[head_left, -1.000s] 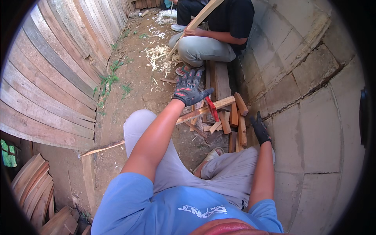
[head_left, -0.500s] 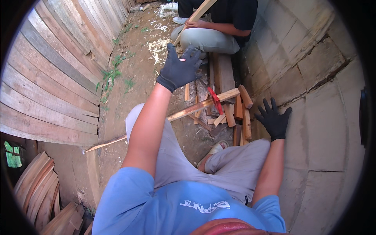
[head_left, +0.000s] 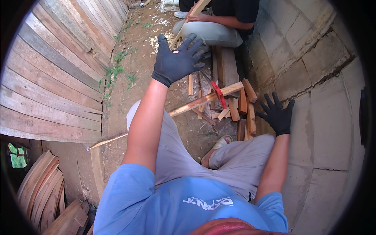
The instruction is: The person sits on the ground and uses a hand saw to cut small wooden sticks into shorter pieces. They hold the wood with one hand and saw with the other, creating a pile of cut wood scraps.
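My left hand (head_left: 176, 60), in a black glove with a small torn spot, is raised in front of me. Its fingers are spread and it holds nothing. My right hand (head_left: 277, 114), gloved in black too, is open with fingers apart, by the block wall (head_left: 313, 117); whether it touches the wall I cannot tell. Between the hands a long narrow wooden strip (head_left: 192, 106) lies slanted, one end raised on the wood pile. A red object (head_left: 219, 95), its kind unclear, sits across the strip. Short wood blocks (head_left: 250, 113) lie heaped beside it, nearest my right hand.
Ahead sits another person (head_left: 209, 33) holding a pale wooden board (head_left: 196, 12). A thick timber beam (head_left: 228, 68) runs toward them. Wood shavings (head_left: 156, 41) litter the dirt floor. A plank wall (head_left: 55, 74) stands left; curved wood pieces (head_left: 41, 184) are stacked at lower left.
My left hand has turned slightly, its fingers spreading wider. My right hand has shifted a little with the view. The strip and red object stay in place.
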Demonstrator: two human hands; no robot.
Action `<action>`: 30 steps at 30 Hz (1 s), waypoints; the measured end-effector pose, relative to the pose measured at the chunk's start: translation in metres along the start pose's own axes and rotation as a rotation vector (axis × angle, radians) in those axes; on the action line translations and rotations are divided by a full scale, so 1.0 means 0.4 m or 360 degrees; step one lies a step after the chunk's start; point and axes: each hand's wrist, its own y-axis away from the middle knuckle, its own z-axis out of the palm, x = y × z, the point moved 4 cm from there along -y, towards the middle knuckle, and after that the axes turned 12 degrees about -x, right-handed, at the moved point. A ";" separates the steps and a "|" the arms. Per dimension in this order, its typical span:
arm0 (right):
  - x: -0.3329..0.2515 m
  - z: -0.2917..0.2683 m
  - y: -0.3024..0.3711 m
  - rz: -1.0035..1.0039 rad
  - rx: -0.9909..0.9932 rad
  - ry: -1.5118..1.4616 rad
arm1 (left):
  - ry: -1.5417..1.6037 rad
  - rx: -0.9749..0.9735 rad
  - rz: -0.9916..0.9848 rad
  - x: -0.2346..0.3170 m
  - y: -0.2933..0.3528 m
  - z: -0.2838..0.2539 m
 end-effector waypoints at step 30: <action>-0.032 -0.074 -0.019 -0.0075 -0.0304 0.0334 | -0.0908 -0.0385 0.0023 -0.024 -0.022 -0.072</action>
